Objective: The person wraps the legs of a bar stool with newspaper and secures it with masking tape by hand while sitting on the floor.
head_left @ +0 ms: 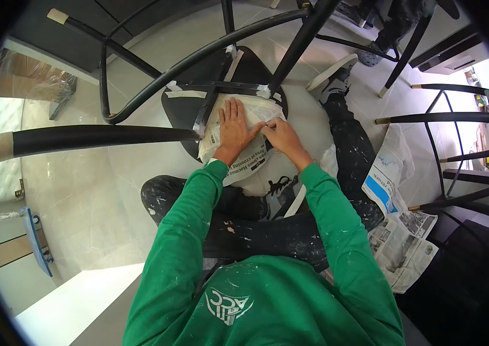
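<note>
An upturned black stool lies before me, its seat underside up and its dark legs spread outward. A newspaper sheet covers part of the seat by the crossed metal bars. My left hand is flat on the paper, fingers stretched toward the bars, thumb out to the right. Beside that thumb, my right hand has its fingers pinched together at the paper's right part; the fingertips are partly hidden. Bits of white tape sit where the bars meet the legs.
Loose newspaper sheets lie on the floor to my right. More dark-legged stools stand at the right. Another person's shoe shows at the far right. A plastic-wrapped box and a blue-edged board are at the left.
</note>
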`<state>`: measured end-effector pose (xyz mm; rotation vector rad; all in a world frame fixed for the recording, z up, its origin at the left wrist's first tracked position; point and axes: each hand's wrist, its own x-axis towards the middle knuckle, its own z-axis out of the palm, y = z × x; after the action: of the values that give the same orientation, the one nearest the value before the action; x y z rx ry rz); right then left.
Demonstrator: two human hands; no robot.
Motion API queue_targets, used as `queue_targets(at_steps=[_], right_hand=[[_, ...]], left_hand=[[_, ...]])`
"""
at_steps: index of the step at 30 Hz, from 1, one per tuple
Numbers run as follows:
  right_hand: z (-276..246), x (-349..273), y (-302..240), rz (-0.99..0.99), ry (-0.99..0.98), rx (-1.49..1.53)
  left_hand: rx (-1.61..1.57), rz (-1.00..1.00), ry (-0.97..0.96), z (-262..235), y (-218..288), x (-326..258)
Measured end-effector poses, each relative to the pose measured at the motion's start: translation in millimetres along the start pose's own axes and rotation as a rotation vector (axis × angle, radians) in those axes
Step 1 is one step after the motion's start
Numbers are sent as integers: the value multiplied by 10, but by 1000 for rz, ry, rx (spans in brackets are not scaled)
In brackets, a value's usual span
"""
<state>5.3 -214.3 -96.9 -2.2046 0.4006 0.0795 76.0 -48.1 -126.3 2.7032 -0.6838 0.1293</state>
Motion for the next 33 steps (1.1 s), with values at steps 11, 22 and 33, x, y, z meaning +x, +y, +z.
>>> queue_targets(at_steps=[11, 22, 33], right_hand=[[-28, 412, -164, 217, -264, -208], [230, 500, 356, -17, 25, -431], [291, -104, -130, -162, 271, -120]], left_hand=[[36, -20, -83, -24, -17, 2], [28, -28, -50, -10, 75, 26], [86, -25, -14, 42, 24, -34]])
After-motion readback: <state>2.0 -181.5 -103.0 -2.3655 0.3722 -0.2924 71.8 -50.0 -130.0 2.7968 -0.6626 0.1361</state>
